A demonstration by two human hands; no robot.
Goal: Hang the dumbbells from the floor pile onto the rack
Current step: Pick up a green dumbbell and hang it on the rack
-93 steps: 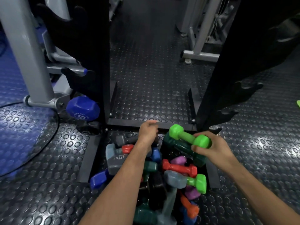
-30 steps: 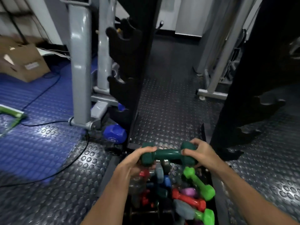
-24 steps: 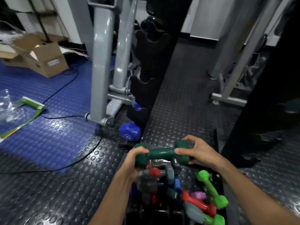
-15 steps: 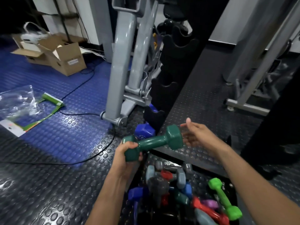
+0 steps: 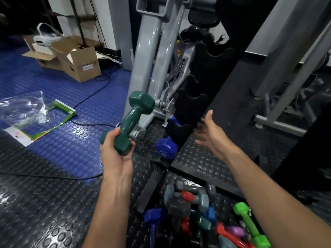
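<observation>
I see my left hand (image 5: pixel 114 156) clenched around the lower head of a dark green, hexagonal-ended rubber-coated dumbbell (image 5: pixel 131 122), tilted up just left of the black notched upright rack (image 5: pixel 200 97). My right hand (image 5: pixel 210 133), fingers spread and empty, hovers at the rack's lower cradles. The multicoloured floor pile of dumbbells (image 5: pixel 197 217) lies below the rack's base.
</observation>
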